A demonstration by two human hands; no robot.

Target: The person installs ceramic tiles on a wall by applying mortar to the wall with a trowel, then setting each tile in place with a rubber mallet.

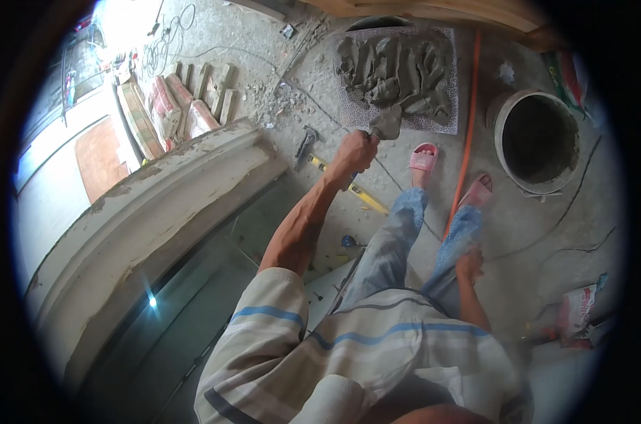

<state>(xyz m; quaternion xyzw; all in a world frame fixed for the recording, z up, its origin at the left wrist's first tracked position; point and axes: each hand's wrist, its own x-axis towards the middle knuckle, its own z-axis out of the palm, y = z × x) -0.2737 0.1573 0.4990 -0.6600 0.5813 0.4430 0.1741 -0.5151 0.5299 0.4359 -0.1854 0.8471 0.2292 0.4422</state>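
Observation:
My left hand [357,150] is closed around the handle of a trowel [385,123]. Its mortar-coated blade reaches the near edge of a heap of wet grey mortar [395,74]. This mortar lies spread in ridges on a speckled tile [349,116] on the floor. My right hand [469,264] rests against my leg by the knee, looking empty, with its fingers partly hidden and a little blurred.
A bucket [503,134] with a dark inside stands to the right. An orange strip [469,134] runs along the floor. Beside my left arm lie a hammer [306,143] and a yellow spirit level [366,198]. Wood pieces [206,83] and a thick ledge [172,194] are at left.

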